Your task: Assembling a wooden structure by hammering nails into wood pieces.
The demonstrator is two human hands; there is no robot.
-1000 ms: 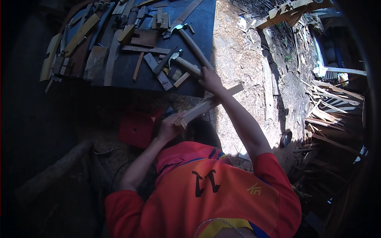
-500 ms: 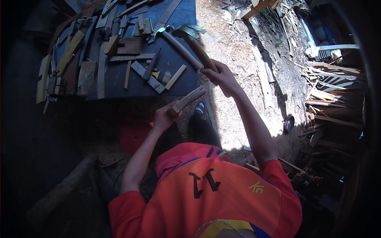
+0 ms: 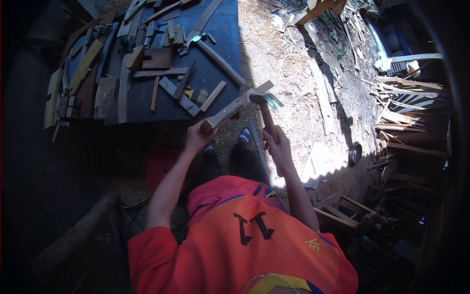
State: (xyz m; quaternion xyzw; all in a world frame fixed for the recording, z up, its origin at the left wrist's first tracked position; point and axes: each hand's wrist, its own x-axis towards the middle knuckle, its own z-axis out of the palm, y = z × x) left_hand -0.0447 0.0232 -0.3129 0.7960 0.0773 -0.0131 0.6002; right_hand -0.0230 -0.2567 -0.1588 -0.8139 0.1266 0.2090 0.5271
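Observation:
My left hand (image 3: 197, 138) is closed round the near end of a wooden block (image 3: 229, 110), which slants away up to the right. A thinner light slat (image 3: 265, 87) shows at the block's far end; how they join I cannot make out. My right hand (image 3: 278, 151) grips the wooden handle of a claw hammer (image 3: 268, 111). Its head is beside the block's far end, claws facing right; whether it touches the wood I cannot tell. A second hammer (image 3: 220, 62) lies on the dark table (image 3: 142, 104), its handle reaching the right edge.
Wood offcuts and boards (image 3: 157, 58) cover much of the table, with a handsaw-like blade (image 3: 185, 81) among them. Split wood (image 3: 406, 112) is piled at the right, near a round dark dish (image 3: 355, 154). Shavings litter the sunlit ground (image 3: 289, 63). A log (image 3: 73, 237) lies at lower left.
The hammer has swung down from above the table's right edge to the block's far end, my right hand dropping toward me. My left hand and the block have shifted slightly up and left.

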